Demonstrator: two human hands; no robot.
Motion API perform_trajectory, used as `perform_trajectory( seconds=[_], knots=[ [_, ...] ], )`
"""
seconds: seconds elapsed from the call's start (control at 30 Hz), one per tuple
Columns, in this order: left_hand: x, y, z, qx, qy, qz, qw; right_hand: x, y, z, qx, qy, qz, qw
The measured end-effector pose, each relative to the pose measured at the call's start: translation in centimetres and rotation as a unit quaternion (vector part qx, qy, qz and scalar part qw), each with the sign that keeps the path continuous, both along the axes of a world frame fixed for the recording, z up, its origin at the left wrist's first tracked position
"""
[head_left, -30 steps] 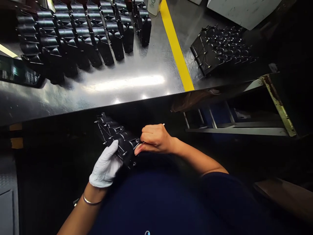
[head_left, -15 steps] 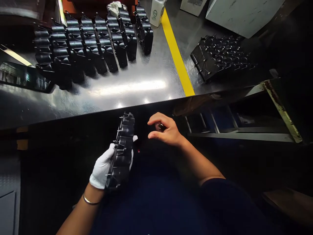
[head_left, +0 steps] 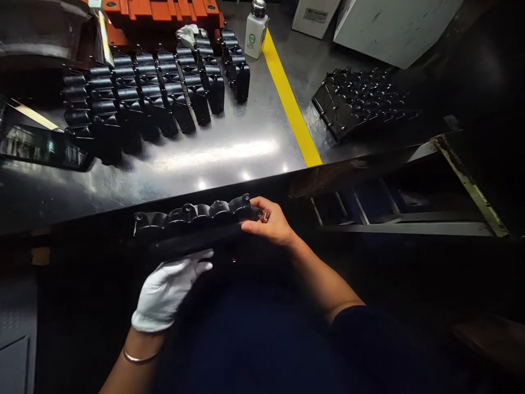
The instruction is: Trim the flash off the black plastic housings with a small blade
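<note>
A long black ribbed part (head_left: 192, 224) lies roughly level in front of the bench edge, its row of rounded humps facing up. My bare right hand (head_left: 270, 220) pinches its right end between thumb and fingers; a ring shows on one finger. Under the part's left half is my left hand (head_left: 168, 287) in a white glove, its fingers extended and spread along the lower side. The dark underside makes the exact contact there hard to see. Several similar black parts (head_left: 131, 96) stand in a row on the metal bench (head_left: 217, 158).
Behind the row sits an orange fixture (head_left: 164, 10) with a white cloth (head_left: 191, 35). A white bottle (head_left: 255, 35) stands by the yellow tape (head_left: 290, 98). More black parts (head_left: 356, 101) and white boxes (head_left: 394, 27) are at the right.
The black part has turned from upright to nearly level. My right hand has closed on its right end. My left hand has shifted lower and left, its fingers opened out beneath the part.
</note>
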State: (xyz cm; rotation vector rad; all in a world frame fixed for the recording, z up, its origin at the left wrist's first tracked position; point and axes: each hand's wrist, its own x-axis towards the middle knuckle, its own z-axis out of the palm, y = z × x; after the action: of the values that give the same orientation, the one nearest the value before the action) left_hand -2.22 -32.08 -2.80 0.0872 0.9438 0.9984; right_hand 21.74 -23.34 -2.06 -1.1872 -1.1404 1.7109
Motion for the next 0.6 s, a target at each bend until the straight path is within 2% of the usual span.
perform_trajectory(
  seconds=[0.07,0.13,0.2,0.27,0.37,0.43,0.6],
  knots=[
    [1.6,0.5,0.8,0.017,0.020,0.038,0.999,-2.1,-1.1,-0.2,-0.042,0.014,-0.021,0.999],
    [2.9,1.1,1.5,0.006,0.039,0.113,0.993,-3.8,-2.0,-0.5,-0.065,0.033,0.002,0.997],
    [3.5,1.8,2.1,-0.034,0.019,0.182,0.983,-4.6,-2.3,-0.7,-0.061,0.056,0.046,0.995],
    [3.5,2.3,2.4,-0.071,-0.026,0.215,0.974,-4.4,-2.0,-0.8,-0.030,0.065,0.059,0.996],
    [3.3,2.4,2.6,-0.097,-0.070,0.222,0.968,-3.4,-0.9,-0.6,0.024,0.018,0.038,0.999],
    [3.4,2.2,2.5,-0.105,-0.085,0.214,0.968,-3.0,-0.4,-0.2,0.049,-0.026,0.050,0.997],
    [3.4,1.6,1.9,-0.110,-0.152,0.184,0.965,-3.7,-0.6,0.1,0.087,-0.054,0.063,0.993]
  ],
)
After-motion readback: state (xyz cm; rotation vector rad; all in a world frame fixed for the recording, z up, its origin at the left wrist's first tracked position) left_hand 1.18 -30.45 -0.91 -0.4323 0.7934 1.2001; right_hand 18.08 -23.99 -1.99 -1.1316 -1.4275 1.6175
